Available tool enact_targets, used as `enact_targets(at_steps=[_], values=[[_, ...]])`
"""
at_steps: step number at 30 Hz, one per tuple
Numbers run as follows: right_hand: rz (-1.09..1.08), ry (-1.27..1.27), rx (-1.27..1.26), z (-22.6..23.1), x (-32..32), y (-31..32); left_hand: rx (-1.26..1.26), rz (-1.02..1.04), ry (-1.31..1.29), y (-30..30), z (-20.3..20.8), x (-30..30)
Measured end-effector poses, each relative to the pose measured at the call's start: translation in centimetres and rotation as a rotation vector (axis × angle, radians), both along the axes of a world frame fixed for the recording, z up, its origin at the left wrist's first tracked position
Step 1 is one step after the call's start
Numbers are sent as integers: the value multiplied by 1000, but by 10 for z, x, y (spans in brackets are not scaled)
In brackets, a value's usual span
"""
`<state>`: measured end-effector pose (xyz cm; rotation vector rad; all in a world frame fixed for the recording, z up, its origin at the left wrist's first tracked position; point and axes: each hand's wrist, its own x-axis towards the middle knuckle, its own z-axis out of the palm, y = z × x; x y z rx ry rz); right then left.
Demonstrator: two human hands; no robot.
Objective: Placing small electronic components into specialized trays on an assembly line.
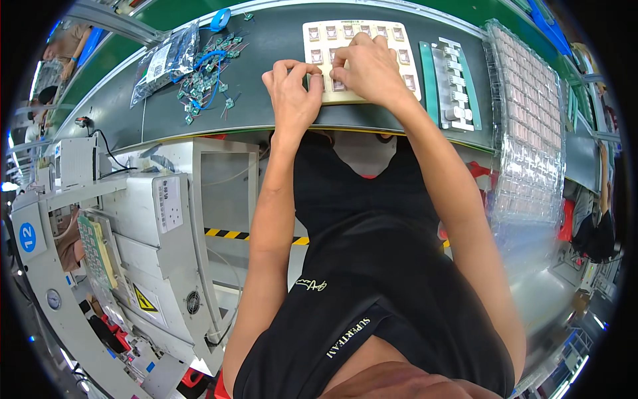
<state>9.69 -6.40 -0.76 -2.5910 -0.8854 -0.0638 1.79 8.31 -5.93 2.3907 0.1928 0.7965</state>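
Left hand (296, 93): stood at the left edge of the cream tray (324, 44), thumb and forefinger curled toward each other; whether they were clamped on anything could not be told.
Right hand (369, 70): reached over the tray's middle, fingers bent down among the compartments; its fingertips were partly hidden, so whether they met on a part could not be told.
Cream tray: lay flat on the dark counter (266, 40), beneath the right hand, with rows of small square compartments showing pinkish-brown pieces.
White pieces (457, 81): stood in a column on a green board (430, 86), just right of the tray.
Circuit boards (209, 76): sat in a loose, wired heap left of the hands, a blue strap (216, 90) among them.
Plastic bag (163, 66): rested beside the heap, farther left.
Clear blister trays (528, 100): were stacked at the far right.
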Motion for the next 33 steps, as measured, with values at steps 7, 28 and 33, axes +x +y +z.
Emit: enact_targets(at_steps=[7, 28, 33], values=[[-28, -56, 6, -1, -6, -9, -142, -54, -69, 6, -3, -6], [-645, 15, 144, -36, 14, -239, -40, -544, -137, -130, 19, -27], [-685, 48, 554, -6, -16, -230, 291, -549, -42, -178, -2, -21]])
